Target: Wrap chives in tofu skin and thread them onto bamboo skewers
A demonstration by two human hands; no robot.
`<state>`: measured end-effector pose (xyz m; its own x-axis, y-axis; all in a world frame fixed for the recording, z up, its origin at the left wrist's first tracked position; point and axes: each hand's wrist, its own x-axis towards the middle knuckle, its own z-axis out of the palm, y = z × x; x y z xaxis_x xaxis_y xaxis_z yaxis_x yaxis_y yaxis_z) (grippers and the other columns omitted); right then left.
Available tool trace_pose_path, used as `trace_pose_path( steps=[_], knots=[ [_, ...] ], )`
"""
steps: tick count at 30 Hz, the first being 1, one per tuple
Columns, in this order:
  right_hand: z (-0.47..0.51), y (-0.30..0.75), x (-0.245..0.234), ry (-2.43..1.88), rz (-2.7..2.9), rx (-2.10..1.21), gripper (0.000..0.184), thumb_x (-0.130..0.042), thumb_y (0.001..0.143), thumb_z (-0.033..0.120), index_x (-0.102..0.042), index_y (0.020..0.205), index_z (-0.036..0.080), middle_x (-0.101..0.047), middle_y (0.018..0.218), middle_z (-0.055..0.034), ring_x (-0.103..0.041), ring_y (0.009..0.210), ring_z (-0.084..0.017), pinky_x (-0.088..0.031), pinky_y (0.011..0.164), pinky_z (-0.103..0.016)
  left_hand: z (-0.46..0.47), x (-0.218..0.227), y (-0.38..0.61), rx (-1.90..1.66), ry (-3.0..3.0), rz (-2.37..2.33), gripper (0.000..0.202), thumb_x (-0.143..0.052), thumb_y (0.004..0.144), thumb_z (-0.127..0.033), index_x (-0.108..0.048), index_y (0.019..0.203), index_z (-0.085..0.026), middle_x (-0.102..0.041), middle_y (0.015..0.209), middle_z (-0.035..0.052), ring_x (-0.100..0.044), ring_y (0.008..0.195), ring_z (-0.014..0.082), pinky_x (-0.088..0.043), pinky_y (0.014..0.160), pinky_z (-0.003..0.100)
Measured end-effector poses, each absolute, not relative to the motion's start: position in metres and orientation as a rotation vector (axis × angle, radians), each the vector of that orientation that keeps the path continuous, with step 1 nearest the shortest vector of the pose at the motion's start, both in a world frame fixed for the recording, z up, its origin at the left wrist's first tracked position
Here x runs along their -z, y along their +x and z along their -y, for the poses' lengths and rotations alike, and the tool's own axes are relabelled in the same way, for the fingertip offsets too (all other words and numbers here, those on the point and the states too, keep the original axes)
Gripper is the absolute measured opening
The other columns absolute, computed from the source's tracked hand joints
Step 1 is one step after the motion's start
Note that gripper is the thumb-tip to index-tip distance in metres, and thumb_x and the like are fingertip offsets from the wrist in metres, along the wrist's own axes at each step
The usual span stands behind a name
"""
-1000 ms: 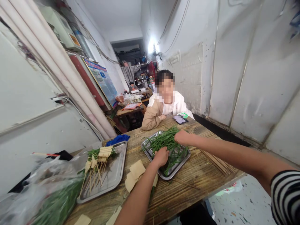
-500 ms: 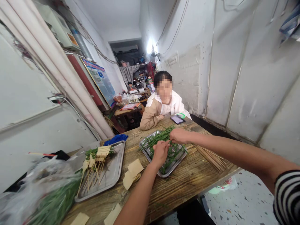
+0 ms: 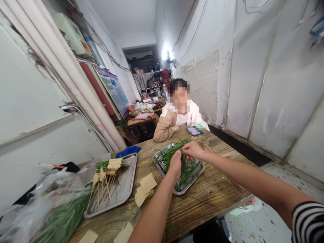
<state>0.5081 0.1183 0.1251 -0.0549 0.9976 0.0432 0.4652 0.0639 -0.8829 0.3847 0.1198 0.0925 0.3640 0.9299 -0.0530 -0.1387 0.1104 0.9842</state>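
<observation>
Over a metal tray (image 3: 182,193) heaped with long thin green stalks (image 3: 169,153), my two hands meet. My left hand (image 3: 175,165) is closed, thumb up, on some green stalks. My right hand (image 3: 192,150) pinches the same small bunch just to the right, its fingertips close to the left thumb. Part of the bunch is hidden behind the fingers. Square tan bean curd sheets (image 3: 148,183) lie on the table left of my left forearm. Under my right forearm are thin wooden skewers (image 3: 209,148), partly covered.
A larger metal tray (image 3: 128,192) at left holds skewered rolls (image 3: 114,164) with greens. Beside it lies a plastic bag of greens (image 3: 63,216). A person (image 3: 177,116) sits across the wooden table (image 3: 192,216), near a phone (image 3: 194,130). A blue bag (image 3: 129,151) lies behind the larger tray.
My right hand has turned and lowered slightly, its fingers now showing beside the left thumb. The left hand has turned thumb up. The whole view has shifted a little.
</observation>
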Motion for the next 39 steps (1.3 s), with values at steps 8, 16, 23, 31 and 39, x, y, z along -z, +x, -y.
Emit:
trace_pose_path(
  steps=[8,16,23,31,39],
  knots=[
    [-0.121,0.505,-0.106,-1.366,1.489,-0.804,0.035,-0.059,0.071,0.045,-0.055,0.055,0.015,-0.046,0.046,0.0056,-0.043,0.045,-0.008,-0.028,0.042,-0.018,-0.121,-0.115,0.371,-0.676,0.923,-0.727,0.036,-0.047,0.087,-0.048,-0.055,0.084,-0.013,-0.050,0.059,-0.0019,-0.049,0.047,0.0080,-0.046,0.051,0.023],
    [-0.112,0.499,-0.096,-1.352,1.504,-0.476,0.025,-0.051,0.076,0.033,-0.065,0.063,0.015,-0.062,0.064,-0.0010,-0.051,0.059,-0.012,-0.037,0.055,-0.021,-0.121,-0.127,0.363,-0.543,0.898,-0.647,0.028,-0.050,0.088,-0.043,-0.051,0.086,-0.015,-0.050,0.064,-0.0017,-0.041,0.045,0.0042,-0.032,0.042,0.015],
    [-0.096,0.526,-0.126,-1.227,1.684,-1.068,0.024,-0.063,0.070,0.037,-0.066,0.070,0.013,-0.062,0.063,0.0005,-0.053,0.056,-0.011,-0.042,0.055,-0.021,-0.113,-0.127,0.354,-0.447,1.048,-0.687,0.031,-0.059,0.081,-0.044,-0.046,0.074,-0.016,-0.034,0.052,-0.0089,-0.026,0.038,0.0021,-0.017,0.038,0.015],
    [-0.081,0.536,-0.155,-1.305,1.864,-1.401,0.041,-0.066,0.072,0.046,-0.067,0.097,0.013,-0.066,0.067,-0.0018,-0.059,0.049,-0.012,-0.050,0.049,-0.023,-0.100,-0.120,0.352,-0.311,1.258,-0.759,0.033,-0.065,0.075,-0.044,-0.051,0.070,-0.015,-0.040,0.050,-0.0081,-0.032,0.039,0.0031,-0.018,0.039,0.017],
    [-0.082,0.526,-0.148,-1.257,1.704,-1.317,0.024,-0.073,0.065,0.032,-0.071,0.078,0.012,-0.064,0.055,0.0016,-0.060,0.047,-0.011,-0.052,0.050,-0.022,-0.096,-0.135,0.345,-0.320,1.213,-0.687,0.032,-0.069,0.072,-0.042,-0.055,0.082,-0.015,-0.045,0.061,-0.0052,-0.035,0.045,0.0038,-0.022,0.044,0.018]
  ],
)
